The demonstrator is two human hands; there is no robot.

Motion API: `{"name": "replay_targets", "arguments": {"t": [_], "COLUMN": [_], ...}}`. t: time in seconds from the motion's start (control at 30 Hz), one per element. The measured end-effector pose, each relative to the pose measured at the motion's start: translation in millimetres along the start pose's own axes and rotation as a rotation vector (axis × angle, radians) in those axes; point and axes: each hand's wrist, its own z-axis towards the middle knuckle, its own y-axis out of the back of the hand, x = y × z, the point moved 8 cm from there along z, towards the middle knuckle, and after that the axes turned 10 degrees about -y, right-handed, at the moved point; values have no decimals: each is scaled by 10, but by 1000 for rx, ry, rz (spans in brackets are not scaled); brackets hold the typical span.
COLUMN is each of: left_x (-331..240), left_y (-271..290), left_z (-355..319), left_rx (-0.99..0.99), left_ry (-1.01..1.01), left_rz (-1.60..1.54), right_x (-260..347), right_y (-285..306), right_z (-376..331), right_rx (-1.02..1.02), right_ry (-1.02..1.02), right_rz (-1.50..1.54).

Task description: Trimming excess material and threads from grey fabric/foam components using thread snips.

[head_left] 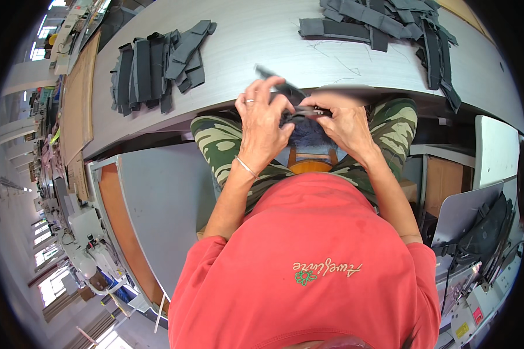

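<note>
Just off the table's near edge, above my lap, my left hand (261, 119) pinches a dark grey fabric strip (287, 90). One end of the strip sticks up past the fingers and is smeared by motion. Close beside it, my right hand (346, 123) has thumb and fingers pressed together around a small dark piece with shiny metal spots (315, 111). Its kind is too small and blurred to make out. The fingertips of both hands almost meet where the strip passes between them.
Similar grey strips lie in a pile (157, 64) at the table's left and a larger heap (384, 23) at the far right. Loose threads (346, 67) are scattered on the pale table (256, 35). A grey panel (166, 203) stands left of my legs.
</note>
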Motion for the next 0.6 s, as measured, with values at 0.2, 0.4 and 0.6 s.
{"name": "replay_targets", "arguments": {"t": [0.2, 0.4, 0.6], "left_x": [154, 120, 88], "left_y": [-77, -117, -129], "left_z": [-127, -163, -157], "left_rx": [-284, -446, -489], "left_ry": [72, -34, -74], "left_rz": [-180, -142, -99], "right_x": [-252, -379, -346], "right_y": [-218, -376, -155], "right_z": [157, 165, 199], "right_rx": [200, 372, 77], "right_ry": [-266, -402, -389], "right_rz": [459, 778, 750]}}
